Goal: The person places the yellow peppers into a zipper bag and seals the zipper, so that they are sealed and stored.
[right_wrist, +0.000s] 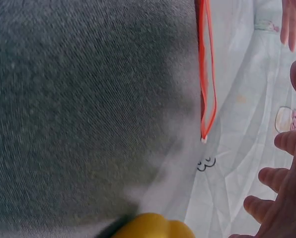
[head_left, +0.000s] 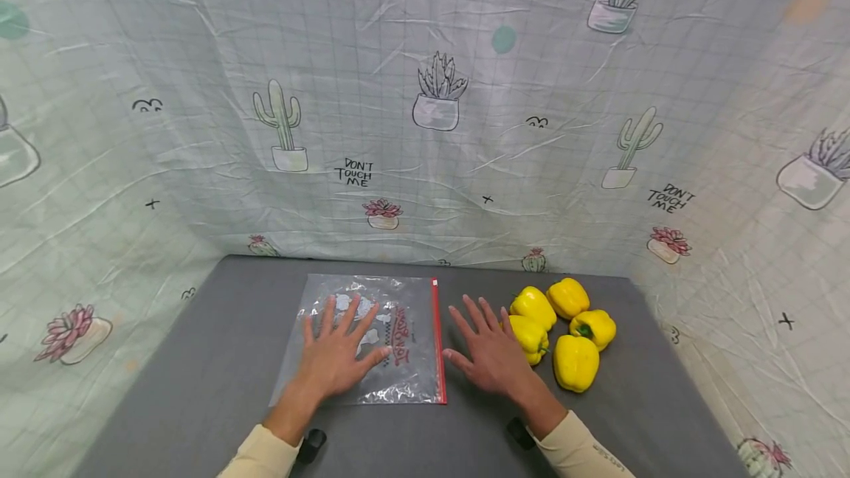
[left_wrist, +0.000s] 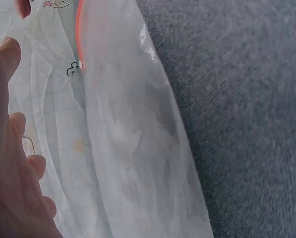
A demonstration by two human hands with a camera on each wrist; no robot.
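A clear plastic zip bag (head_left: 412, 382) with a red slider edge lies flat on the grey table, its red edge to the right. Over the bag is my left hand (head_left: 335, 360), fingers spread and nothing held; in the left wrist view a gap shows between the hand (left_wrist: 14, 163) and the bag (left_wrist: 138, 148). To the right of the red edge, my right hand (head_left: 491, 356) is also spread and holds nothing. Its fingertips are nearest to several yellow bell peppers (head_left: 576, 364) grouped at the right. One yellow pepper (right_wrist: 153, 228) shows at the bottom of the right wrist view.
The grey table (head_left: 219, 360) ends at a hanging curtain (head_left: 372, 131) printed with cacti, which stands behind it and on both sides. A black band (head_left: 312, 445) sits at the left wrist and another (head_left: 521, 434) at the right.
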